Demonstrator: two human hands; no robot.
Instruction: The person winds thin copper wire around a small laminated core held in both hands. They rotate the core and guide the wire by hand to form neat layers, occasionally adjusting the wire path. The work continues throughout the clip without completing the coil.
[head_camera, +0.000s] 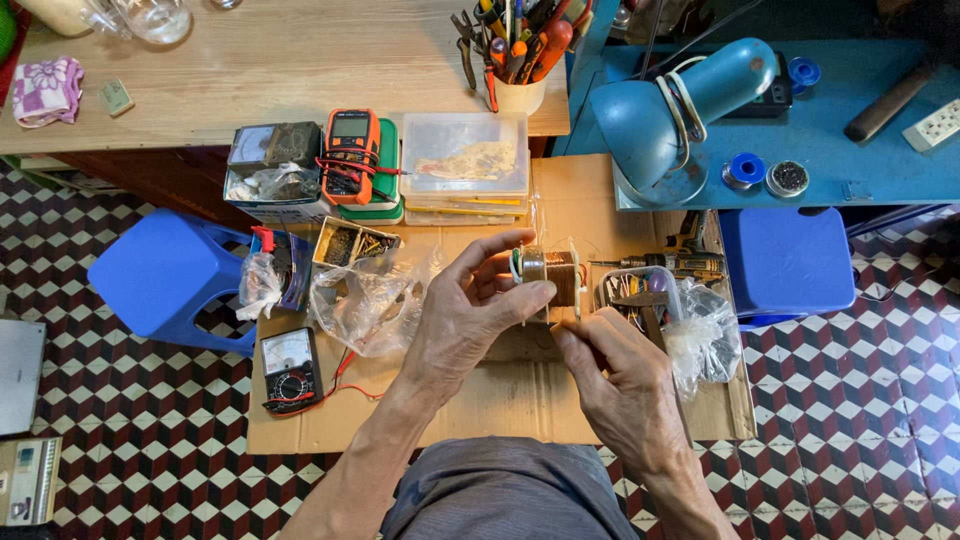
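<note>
Cardboard sheet on checkered floor; left hand fingers pinch copper coil bobbin over its middle, right hand fingertips grip bobbin's lower edge. Analog multimeter at left edge.

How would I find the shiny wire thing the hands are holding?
Start at the flat brown cardboard sheet on the checkered floor. Above its middle, the left hand and right hand meet around a small coil of copper-coloured wire on a pale bobbin. It is the only thing lifted off the cardboard, beside the crumpled clear plastic bag.
</note>
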